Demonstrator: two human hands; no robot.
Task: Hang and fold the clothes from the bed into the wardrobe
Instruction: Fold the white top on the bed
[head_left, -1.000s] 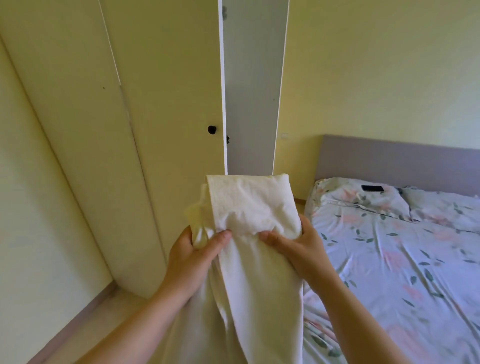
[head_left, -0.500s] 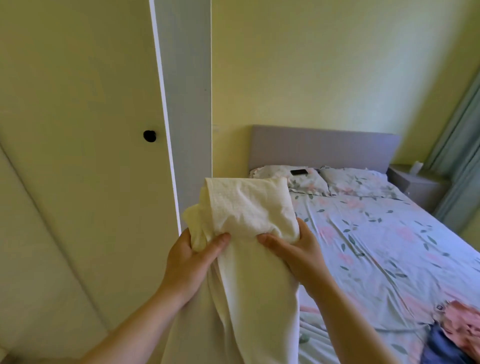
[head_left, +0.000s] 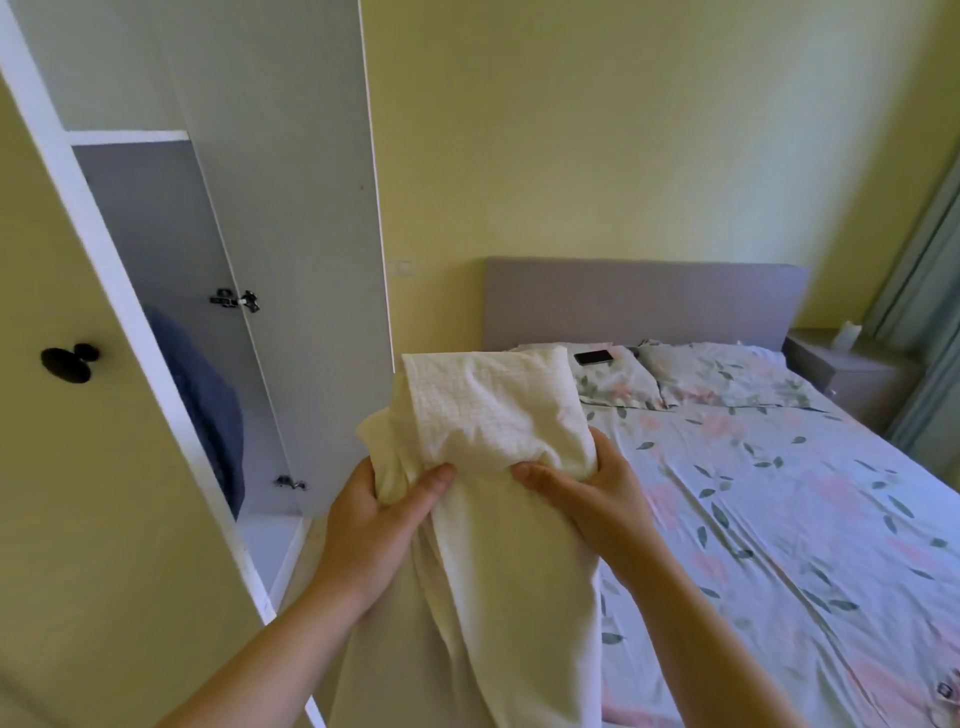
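Head | left hand (head_left: 371, 525), right hand (head_left: 589, 499) grip cream garment (head_left: 493, 415) | wardrobe (head_left: 156, 234) open

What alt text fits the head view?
The left hand and right hand grip a folded cream garment, with an open wardrobe holding a dark blue garment at left and a floral-sheeted bed at right. A phone lies on a pillow.

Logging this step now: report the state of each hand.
Left hand: closed, gripping the cream cloth.
Right hand: closed, gripping the same cream cloth.
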